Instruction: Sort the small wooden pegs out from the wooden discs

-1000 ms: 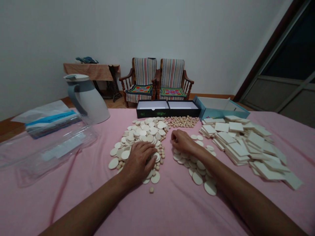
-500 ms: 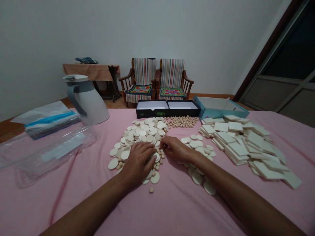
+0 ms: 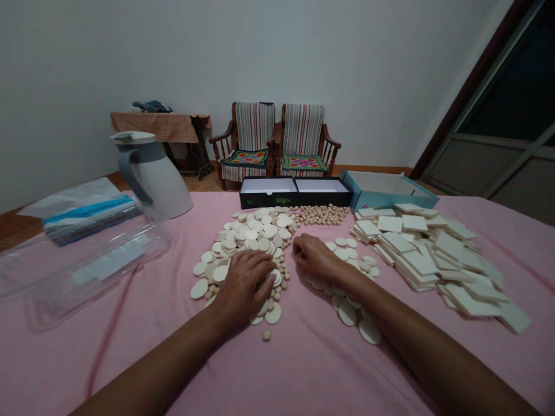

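Flat round cream discs [image 3: 255,234] (too small to tell if they are wood or card) lie heaped in a loose mound on a pink bedsheet [image 3: 130,370], with a thinner spread of cream discs [image 3: 347,315] to its right. Small round beige beads [image 3: 282,276] are scattered along the mound's right edge, and a denser patch of beige beads [image 3: 321,215] lies behind it. The left hand [image 3: 245,283] rests palm down on the discs, fingers loosely extended, its fingertips just beside the beads; I cannot tell whether it holds anything underneath. The right hand [image 3: 314,258] lies between the mound and the thinner spread, fingers loosely curled, near the discs, with nothing showing in its grip. Further right lie overlapping cream square tiles [image 3: 425,248]. Behind them sit an open black box [image 3: 295,193] and an open pale blue box [image 3: 390,190]. To the left, a white jug with a grey handle [image 3: 151,179] stands beside a transparent plastic bag [image 3: 87,266].
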### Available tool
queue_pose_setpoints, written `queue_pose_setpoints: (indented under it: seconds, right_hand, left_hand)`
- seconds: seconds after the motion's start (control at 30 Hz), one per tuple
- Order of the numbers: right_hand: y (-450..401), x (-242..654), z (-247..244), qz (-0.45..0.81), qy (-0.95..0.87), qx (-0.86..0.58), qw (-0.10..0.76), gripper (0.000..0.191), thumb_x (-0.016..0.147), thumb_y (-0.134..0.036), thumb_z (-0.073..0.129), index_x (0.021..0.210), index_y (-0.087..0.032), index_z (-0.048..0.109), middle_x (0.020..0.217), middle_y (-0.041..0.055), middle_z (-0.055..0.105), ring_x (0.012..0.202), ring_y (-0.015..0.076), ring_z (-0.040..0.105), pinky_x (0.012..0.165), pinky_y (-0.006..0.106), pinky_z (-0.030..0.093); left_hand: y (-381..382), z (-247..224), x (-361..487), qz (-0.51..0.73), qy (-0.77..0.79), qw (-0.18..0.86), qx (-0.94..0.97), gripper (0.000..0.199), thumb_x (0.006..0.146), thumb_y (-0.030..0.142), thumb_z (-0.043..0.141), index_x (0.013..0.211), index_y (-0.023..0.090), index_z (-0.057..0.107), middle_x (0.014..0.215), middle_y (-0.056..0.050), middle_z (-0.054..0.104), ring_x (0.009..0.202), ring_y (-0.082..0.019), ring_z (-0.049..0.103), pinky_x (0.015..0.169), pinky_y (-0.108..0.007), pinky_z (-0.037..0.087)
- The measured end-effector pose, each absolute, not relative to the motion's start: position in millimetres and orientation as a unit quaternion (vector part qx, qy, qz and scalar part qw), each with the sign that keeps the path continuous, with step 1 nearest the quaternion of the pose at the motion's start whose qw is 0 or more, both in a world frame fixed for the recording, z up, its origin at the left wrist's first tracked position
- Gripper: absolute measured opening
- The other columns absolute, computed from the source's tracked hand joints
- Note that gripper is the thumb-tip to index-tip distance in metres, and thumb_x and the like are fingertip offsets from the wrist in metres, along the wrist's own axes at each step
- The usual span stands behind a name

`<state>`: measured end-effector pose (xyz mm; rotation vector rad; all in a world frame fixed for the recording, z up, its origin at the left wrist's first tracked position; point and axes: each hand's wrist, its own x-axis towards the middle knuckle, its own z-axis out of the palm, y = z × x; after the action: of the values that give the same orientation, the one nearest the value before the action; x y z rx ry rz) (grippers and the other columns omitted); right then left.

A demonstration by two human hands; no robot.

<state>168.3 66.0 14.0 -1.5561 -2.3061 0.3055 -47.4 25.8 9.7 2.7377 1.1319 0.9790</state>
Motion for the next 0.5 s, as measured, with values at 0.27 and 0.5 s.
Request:
queue_pose_setpoints:
  seconds: [0.27, 0.5]
  right_hand:
    - [80.1, 189.5, 22.6, -0.008, -0.734, -0.612, 0.295, 0.034, 0.076, 0.001, 0.046, 0.105, -0.012, 0.058, 0.112, 0.0158, 0.055, 0.095, 0.0215, 0.052, 0.075, 0.028, 0.039]
    - [62.9, 166.1, 20.1, 0.209, -0.855, -0.44, 0.178, 0.013, 0.073, -0.007, 0.055, 0.081, -0.017, 0.059, 0.078, 0.0008, 0.06, 0.07, 0.0129, 0.052, 0.064, 0.022, 0.036]
  left_hand:
    - [26.5, 7.7, -48.1, 0.309, 0.364, 0.017, 0.878, 0.018, 0.089, 0.021, 0.054, 0.102, 0.021, 0.067, 0.111, -0.008, 0.069, 0.108, -0.025, 0.058, 0.096, -0.048, 0.04]
    - [25.7, 9.5, -46.9, 0.313, 0.363, 0.009, 0.878, 0.018, 0.089, 0.021, 0.055, 0.101, 0.02, 0.067, 0.11, -0.008, 0.069, 0.105, -0.025, 0.059, 0.093, -0.047, 0.042]
